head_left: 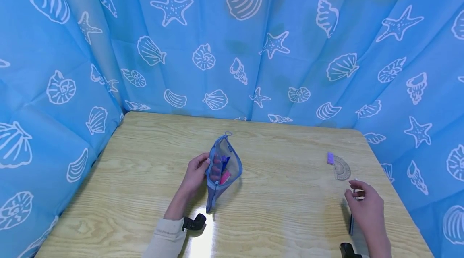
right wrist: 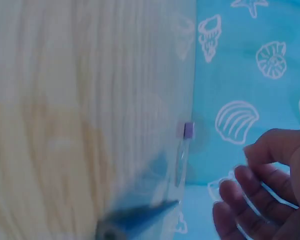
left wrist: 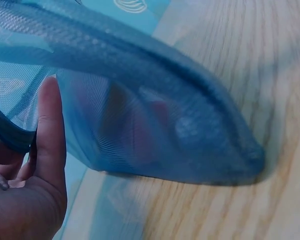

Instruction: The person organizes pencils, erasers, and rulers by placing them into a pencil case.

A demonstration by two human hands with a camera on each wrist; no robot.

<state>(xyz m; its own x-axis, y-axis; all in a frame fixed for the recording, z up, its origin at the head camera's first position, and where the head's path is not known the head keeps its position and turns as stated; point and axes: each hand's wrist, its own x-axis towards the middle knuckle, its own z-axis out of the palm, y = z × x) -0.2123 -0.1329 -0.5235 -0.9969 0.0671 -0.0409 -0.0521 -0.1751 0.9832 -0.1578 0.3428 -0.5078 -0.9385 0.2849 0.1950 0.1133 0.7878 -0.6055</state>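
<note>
At mid-table my left hand holds the side of a blue mesh zip pouch, whose mouth gapes upward. Through the opening show a dark blue item and a pink item. In the left wrist view one finger stands straight up against the pouch's mesh. My right hand hovers at the right side of the table, fingers loosely bent and holding nothing. Beneath it, partly hidden, lies a slim dark pen-like thing, which appears as a blurred dark blue pointed shape in the right wrist view.
Beyond my right hand a clear protractor lies beside a small purple block. The wooden table is bordered by a blue curtain printed with shells and starfish at the back and both sides.
</note>
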